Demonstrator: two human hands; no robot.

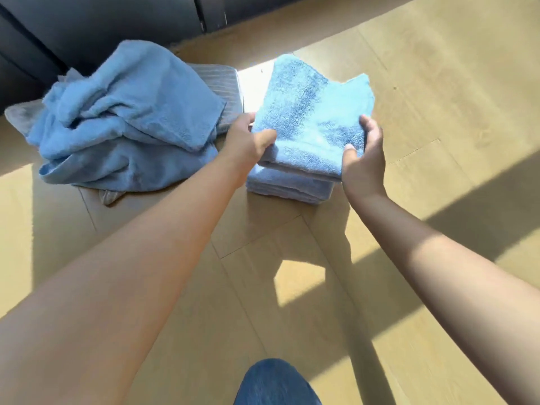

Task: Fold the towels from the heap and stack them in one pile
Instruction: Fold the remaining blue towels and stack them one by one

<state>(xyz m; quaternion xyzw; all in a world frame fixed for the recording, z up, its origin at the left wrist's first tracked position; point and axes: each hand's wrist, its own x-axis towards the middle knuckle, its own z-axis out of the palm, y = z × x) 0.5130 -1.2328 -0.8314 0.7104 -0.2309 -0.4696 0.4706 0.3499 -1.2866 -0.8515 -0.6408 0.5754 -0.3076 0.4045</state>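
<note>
Left grip (pixel 248 138), right grip (pixel 362 159) each pinch a near corner of folded blue terry towel (pixel 312 112), thumbs on top, arms outstretched. Towel sits on folded pile (pixel 289 188), wooden floor (pixel 438 112); rumpled heap (pixel 125 118) near far edge.

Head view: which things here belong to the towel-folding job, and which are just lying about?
Job: folded blue towel, gripped by left hand and right hand; pile of folded towels under it; heap of unfolded towels.
Lying about: dark furniture, wooden floor, denim-clad knee.
</note>
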